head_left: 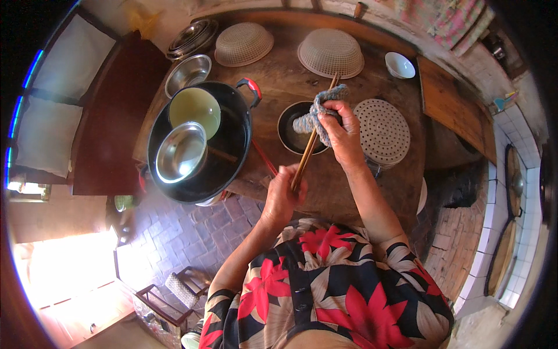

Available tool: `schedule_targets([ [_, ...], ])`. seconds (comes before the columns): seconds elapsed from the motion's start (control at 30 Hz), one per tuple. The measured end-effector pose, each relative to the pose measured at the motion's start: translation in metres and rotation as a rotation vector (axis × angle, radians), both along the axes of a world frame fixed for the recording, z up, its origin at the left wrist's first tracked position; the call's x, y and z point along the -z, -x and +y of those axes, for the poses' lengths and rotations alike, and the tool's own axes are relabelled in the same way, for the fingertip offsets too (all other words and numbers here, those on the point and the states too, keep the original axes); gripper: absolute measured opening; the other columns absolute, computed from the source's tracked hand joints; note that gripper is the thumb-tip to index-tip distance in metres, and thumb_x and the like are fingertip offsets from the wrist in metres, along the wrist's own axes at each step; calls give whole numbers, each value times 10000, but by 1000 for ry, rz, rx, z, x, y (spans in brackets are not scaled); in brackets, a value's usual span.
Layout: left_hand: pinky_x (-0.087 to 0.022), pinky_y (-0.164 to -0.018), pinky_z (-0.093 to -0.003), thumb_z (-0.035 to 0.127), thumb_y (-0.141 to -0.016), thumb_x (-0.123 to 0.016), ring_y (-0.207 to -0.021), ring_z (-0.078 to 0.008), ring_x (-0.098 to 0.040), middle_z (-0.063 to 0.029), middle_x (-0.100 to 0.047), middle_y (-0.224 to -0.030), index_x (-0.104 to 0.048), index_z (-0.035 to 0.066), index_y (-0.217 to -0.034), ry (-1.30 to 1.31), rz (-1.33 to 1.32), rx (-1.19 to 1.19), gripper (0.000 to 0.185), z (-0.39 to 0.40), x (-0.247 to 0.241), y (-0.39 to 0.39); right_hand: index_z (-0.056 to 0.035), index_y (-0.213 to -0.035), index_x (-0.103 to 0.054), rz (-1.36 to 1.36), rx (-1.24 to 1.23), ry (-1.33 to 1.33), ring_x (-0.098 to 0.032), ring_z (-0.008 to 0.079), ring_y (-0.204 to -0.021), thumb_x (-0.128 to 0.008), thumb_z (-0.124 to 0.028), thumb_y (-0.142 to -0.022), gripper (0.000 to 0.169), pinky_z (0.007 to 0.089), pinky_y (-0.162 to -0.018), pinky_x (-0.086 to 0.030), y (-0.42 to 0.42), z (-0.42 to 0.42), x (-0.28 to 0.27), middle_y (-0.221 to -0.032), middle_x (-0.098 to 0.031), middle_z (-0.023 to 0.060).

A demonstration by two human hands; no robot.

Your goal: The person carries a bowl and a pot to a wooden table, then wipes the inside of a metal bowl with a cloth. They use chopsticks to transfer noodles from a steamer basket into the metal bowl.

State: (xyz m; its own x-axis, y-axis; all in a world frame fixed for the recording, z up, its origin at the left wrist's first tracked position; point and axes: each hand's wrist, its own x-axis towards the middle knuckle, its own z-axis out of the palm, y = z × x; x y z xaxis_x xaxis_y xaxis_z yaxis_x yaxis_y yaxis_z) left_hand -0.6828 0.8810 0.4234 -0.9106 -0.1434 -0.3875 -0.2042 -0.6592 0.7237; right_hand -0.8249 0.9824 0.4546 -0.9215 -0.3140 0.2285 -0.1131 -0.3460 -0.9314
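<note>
My left hand (281,194) grips the lower ends of several wooden chopsticks (307,153), which slant up and away over the table. Wrapped around them farther along is a blue-grey knitted cloth (313,121), pinched in my right hand (343,128). The chopstick tips poke out past the cloth. Beneath it, on the table, sits a round dark pan (287,131) with a pale rim, partly hidden by the cloth and chopsticks. A thin red rod (263,157) shows beside my left hand; whether the hand touches it I cannot tell.
On the wooden table (274,91), a large black wok (231,174) at left holds a yellowish bowl (196,107) and a steel bowl (181,152). A perforated steamer tray (382,131) lies right. Behind are two upturned woven-look baskets (244,43), a steel basin (189,74) and a white bowl (399,65).
</note>
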Motion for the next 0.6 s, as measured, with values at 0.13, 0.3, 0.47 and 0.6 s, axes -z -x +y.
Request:
schedule_targets([
  [0.13, -444, -771, -352, 556, -860, -370, -864, -217, -547, -80, -538, -1025, -447, 75, -1155, -319, 19, -215, 570, 3, -1, 11, -30, -923, -550, 141, 70, -70, -479, 32, -738, -563, -47, -820, 105, 186, -665, -430, -14, -10, -8, -835, -547, -14],
  [0.3, -389, -900, -399, 599, -822, -409, -1044, -263, -487, -94, -484, -1162, -401, 78, -1204, -336, -27, -371, 647, -3, -4, 17, -31, -934, -530, 169, -23, -68, -465, 34, -731, -546, -48, -829, 108, 188, -658, -419, -32, -16, -8, -825, -532, -20],
  [0.47, -361, -915, -394, 618, -828, -346, -1095, -199, -455, -52, -516, -1142, -463, 104, -1171, -288, -10, -301, 629, -8, -6, 23, -24, -928, -532, 319, -31, -265, -546, 210, -811, -565, -42, -755, 177, 310, -735, -431, -52, -24, 14, -862, -554, 98],
  [0.6, -457, -817, -385, 564, -852, -353, -877, -297, -564, -119, -598, -940, -551, 40, -1038, -424, 113, -340, 590, -7, -3, 31, -55, -880, -536, 505, -119, -252, -547, 313, -822, -550, 19, -660, 232, 338, -742, -429, -75, -30, 35, -862, -547, 135],
])
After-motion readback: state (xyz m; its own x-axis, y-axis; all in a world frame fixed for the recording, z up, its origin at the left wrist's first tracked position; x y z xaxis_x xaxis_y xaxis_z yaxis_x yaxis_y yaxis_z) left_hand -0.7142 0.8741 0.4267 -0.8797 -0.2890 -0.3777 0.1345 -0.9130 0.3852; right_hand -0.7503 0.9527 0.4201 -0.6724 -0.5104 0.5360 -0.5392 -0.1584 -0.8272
